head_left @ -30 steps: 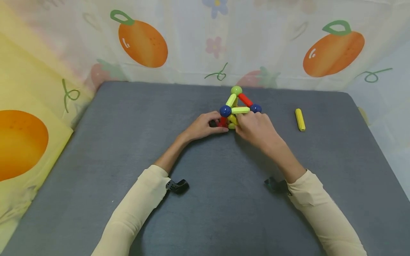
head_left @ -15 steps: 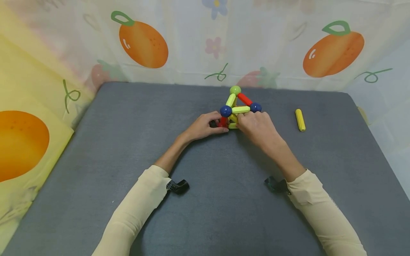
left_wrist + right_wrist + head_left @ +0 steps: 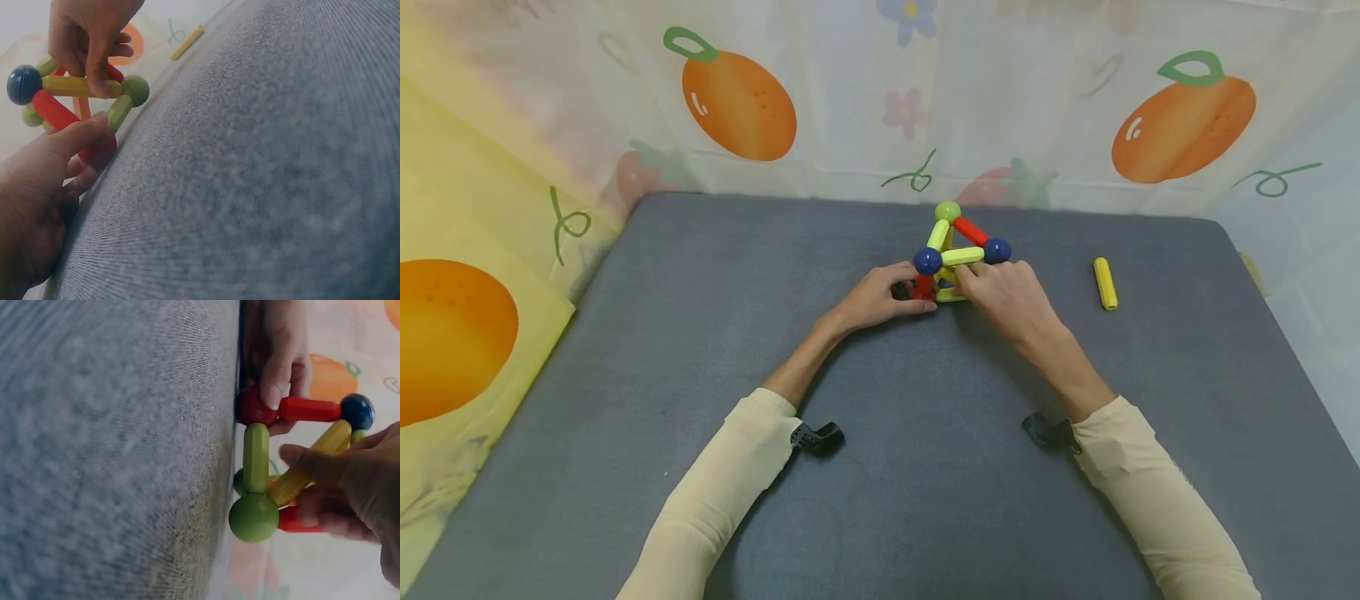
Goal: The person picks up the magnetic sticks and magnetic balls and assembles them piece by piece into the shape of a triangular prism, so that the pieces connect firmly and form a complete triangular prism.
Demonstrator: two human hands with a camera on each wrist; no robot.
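Note:
A frame of magnetic balls and sticks (image 3: 962,257) stands on the table between both hands. My left hand (image 3: 880,296) grips its lower left corner, thumb and fingers around a red ball (image 3: 255,405). My right hand (image 3: 1006,298) pinches a yellow stick (image 3: 312,462) that slants across the near side. In the left wrist view, that stick runs between a blue ball (image 3: 24,84) and a green ball (image 3: 135,90). A light green stick (image 3: 255,457) joins the red ball to the green one along the bottom. Fingers hide part of the frame's right side in the head view.
A loose yellow stick (image 3: 1105,283) lies on the grey table (image 3: 925,467) to the right of the frame. Behind the table's far edge hangs a fruit-printed cloth (image 3: 850,100). Black wrist cameras (image 3: 818,439) stick out from the sleeves.
The top of the frame has shifted slightly left. My right hand's fingers have moved a little, so more of the bottom light green stick shows. My left hand has stayed nearly still.

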